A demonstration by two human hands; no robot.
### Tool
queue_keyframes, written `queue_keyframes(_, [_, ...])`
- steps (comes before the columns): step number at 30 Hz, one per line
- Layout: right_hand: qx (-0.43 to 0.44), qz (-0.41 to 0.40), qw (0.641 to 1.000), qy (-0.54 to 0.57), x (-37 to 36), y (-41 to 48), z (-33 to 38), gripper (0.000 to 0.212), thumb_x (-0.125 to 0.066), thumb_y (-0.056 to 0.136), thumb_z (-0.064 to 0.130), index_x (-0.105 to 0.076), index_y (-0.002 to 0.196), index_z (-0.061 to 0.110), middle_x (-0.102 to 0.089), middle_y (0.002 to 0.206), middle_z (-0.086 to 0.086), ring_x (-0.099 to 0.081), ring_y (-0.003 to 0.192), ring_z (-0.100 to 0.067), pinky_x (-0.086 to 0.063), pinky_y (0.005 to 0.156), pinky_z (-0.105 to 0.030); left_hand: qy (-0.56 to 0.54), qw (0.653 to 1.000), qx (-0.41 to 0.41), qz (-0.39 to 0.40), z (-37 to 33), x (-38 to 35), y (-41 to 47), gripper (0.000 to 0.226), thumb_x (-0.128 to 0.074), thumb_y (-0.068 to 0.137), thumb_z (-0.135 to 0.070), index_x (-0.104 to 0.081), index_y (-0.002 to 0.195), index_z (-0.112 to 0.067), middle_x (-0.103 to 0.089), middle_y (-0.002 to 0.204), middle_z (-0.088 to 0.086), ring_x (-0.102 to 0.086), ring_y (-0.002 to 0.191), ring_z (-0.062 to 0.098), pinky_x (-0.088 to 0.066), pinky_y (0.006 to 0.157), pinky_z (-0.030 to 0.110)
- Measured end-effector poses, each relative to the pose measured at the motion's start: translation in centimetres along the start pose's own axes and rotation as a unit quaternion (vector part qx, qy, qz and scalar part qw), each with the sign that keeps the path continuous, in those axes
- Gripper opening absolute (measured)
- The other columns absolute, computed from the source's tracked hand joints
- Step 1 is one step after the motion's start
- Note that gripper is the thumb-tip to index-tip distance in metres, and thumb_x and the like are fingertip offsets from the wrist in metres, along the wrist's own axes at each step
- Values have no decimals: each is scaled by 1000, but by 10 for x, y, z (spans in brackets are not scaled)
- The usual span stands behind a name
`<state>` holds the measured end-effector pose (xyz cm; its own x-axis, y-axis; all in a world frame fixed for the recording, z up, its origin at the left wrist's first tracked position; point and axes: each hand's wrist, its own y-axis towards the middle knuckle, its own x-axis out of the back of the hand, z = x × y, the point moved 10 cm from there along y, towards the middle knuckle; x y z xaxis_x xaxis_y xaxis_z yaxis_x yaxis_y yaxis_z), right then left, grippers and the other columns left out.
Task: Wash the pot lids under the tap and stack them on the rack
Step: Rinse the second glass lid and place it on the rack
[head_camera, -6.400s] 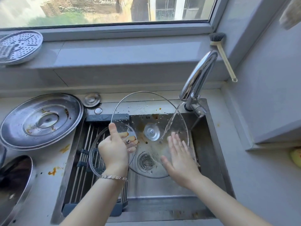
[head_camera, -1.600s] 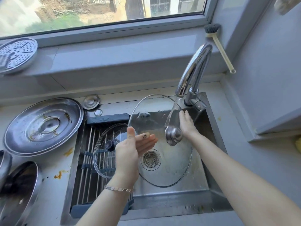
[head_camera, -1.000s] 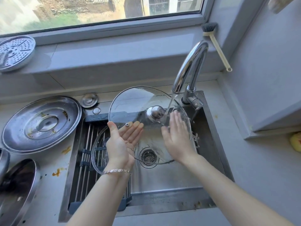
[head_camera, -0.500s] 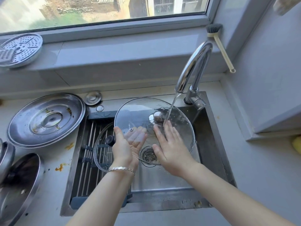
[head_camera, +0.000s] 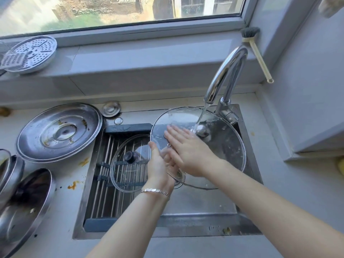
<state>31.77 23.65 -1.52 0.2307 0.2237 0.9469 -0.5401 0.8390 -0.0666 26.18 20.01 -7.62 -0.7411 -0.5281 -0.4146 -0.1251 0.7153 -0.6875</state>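
Note:
A large glass lid (head_camera: 225,148) with a steel knob (head_camera: 202,131) tilts over the sink, and water from the tap (head_camera: 225,71) lands beside the knob. My left hand (head_camera: 159,170) pinches the lid's near left rim, thumb on top and fingers under the glass. My right hand (head_camera: 188,149) lies flat on the wet top of the lid, fingers straight. A smaller glass lid (head_camera: 128,170) with a black knob lies on the roll-up rack (head_camera: 103,185) across the left half of the sink.
Soiled steel lids lie on the left counter: a big one (head_camera: 59,133) and others (head_camera: 24,202) at the edge. Food smears mark the counter. A steamer plate (head_camera: 30,53) and a brush (head_camera: 258,56) rest on the sill. The sink basin (head_camera: 204,205) is wet.
The large lid shifted right, so the stream now falls by its knob. My right hand slid left across the glass toward my left hand, which still holds the rim.

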Motion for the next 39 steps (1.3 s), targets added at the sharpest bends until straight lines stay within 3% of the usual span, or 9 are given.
queue_keyframes(2, [-12, 11, 1000, 9, -1, 9, -3, 65, -6, 93, 43, -10, 149, 10, -3, 158, -6, 2, 146, -14, 9, 114, -27, 13, 1000, -3, 12, -2, -8, 1, 59, -29, 95, -54, -61, 80, -7, -71, 61, 4, -67, 55, 12, -55, 53, 22])
queue_keyframes(6, [114, -28, 993, 19, -10, -33, 33, 58, -22, 94, 34, -30, 143, 3, -28, 151, -14, -24, 141, -25, -7, 116, -34, 6, 1000, 17, 17, -9, -8, 11, 60, -31, 93, -57, -58, 84, -5, -70, 72, 10, -69, 65, 19, -57, 62, 29])
queue_keyframes(9, [160, -24, 987, 3, -19, -57, 30, 54, -14, 100, 36, -26, 143, 7, -25, 151, -8, -20, 141, -18, -12, 115, -34, 32, 999, 25, 9, -8, 1, 13, 63, -31, 93, -56, -55, 92, 1, -70, 79, 16, -70, 61, 21, -58, 55, 26])
queue_keyframes(14, [6, 11, 999, 52, -10, -15, -10, 72, 3, 88, 49, -9, 149, 11, 5, 155, 0, 9, 141, -8, 8, 116, -25, 82, 997, 7, -2, 2, 4, 5, 62, -32, 93, -55, -63, 93, -1, -70, 90, 19, -69, 71, 22, -59, 57, 28])
queue_keyframes(22, [-50, 25, 996, 72, -12, 27, 9, 53, -20, 100, 32, -8, 150, 16, -1, 159, 2, 5, 145, -12, 8, 115, -31, 78, 995, -53, -42, -20, 12, 7, 47, -35, 95, -49, -59, 83, -11, -70, 67, -2, -67, 56, 7, -53, 48, 19])
queue_keyframes(27, [54, -5, 996, 66, -14, 17, 35, 68, -1, 88, 42, -14, 149, 17, -9, 157, 3, -1, 145, -11, 10, 113, -24, 37, 997, -60, -17, -25, 10, 6, 31, -37, 97, -41, -61, 90, -22, -67, 89, -7, -65, 80, 4, -49, 75, 21])
queue_keyframes(31, [83, -7, 993, 80, -24, -7, 31, 70, -4, 89, 44, -20, 148, 11, -17, 156, -4, -3, 142, -10, 8, 114, -24, 16, 1000, -19, 2, -9, 10, 6, 43, -34, 97, -46, -61, 95, -13, -69, 99, 4, -64, 88, 14, -49, 82, 28])
queue_keyframes(36, [188, -33, 979, 69, -48, -69, 28, 47, -17, 101, 32, -30, 143, 16, -28, 150, 1, -21, 141, -18, -13, 116, -36, 15, 999, 24, -31, -10, 28, 13, 66, -31, 93, -56, -54, 89, 5, -69, 76, 18, -70, 65, 25, -58, 57, 33])
queue_keyframes(39, [123, -73, 978, 152, -40, -89, -14, 42, -27, 101, 30, -48, 134, 12, -42, 144, 1, -29, 138, -10, -21, 115, -30, 36, 999, 0, -33, -21, 32, 13, 63, -33, 93, -55, -55, 87, 4, -72, 68, 15, -71, 59, 24, -58, 51, 28])
